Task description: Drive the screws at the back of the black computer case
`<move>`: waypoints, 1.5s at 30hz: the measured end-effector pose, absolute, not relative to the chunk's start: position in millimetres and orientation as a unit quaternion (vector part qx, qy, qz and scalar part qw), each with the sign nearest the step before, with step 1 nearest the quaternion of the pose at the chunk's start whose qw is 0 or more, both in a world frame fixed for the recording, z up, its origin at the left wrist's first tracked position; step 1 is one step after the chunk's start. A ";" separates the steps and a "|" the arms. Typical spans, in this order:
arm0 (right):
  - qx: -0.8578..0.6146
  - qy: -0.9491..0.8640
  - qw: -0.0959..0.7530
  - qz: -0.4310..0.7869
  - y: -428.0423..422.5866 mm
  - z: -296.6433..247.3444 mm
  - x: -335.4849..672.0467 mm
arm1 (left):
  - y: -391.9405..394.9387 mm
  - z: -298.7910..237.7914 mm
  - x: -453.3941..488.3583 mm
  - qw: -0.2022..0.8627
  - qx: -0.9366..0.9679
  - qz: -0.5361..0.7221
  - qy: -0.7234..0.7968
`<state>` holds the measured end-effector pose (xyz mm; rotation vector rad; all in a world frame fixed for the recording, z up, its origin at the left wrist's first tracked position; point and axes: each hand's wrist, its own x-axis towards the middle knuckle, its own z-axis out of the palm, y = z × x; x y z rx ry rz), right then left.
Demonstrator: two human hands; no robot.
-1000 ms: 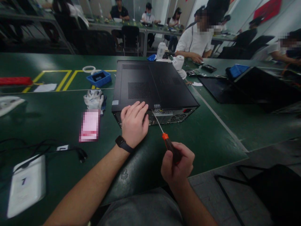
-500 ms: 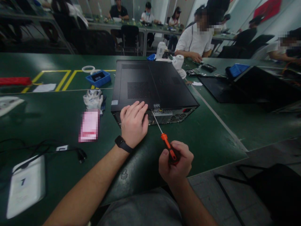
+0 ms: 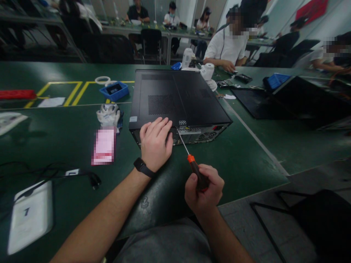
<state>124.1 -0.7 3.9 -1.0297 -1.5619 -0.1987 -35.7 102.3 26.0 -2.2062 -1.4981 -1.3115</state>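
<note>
A black computer case (image 3: pixel 178 96) lies flat on the green table (image 3: pixel 68 135), its rear panel facing me. My left hand (image 3: pixel 155 143) rests flat on the case's near top edge, fingers stretched out, with a dark watch on the wrist. My right hand (image 3: pixel 204 190) is closed round the black-and-orange handle of a screwdriver (image 3: pixel 192 164). The thin shaft runs up and to the left, and its tip meets the rear panel just right of my left hand.
Left of the case lie white gloves (image 3: pixel 109 114), a pink card (image 3: pixel 104 146), a blue tray (image 3: pixel 114 90), cables (image 3: pixel 93 179) and a white numbered plate (image 3: pixel 30 215). A dark open laptop (image 3: pixel 287 102) sits to the right. Other people work at tables beyond.
The screwdriver handle has turned in my right hand, showing more and then less orange. My left hand and the case have stayed put.
</note>
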 end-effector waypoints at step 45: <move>-0.498 -0.655 0.562 -0.081 -3.8 6.1 123.9 | 101.3 27.5 -35.7 0.072 -0.740 -0.437 -0.506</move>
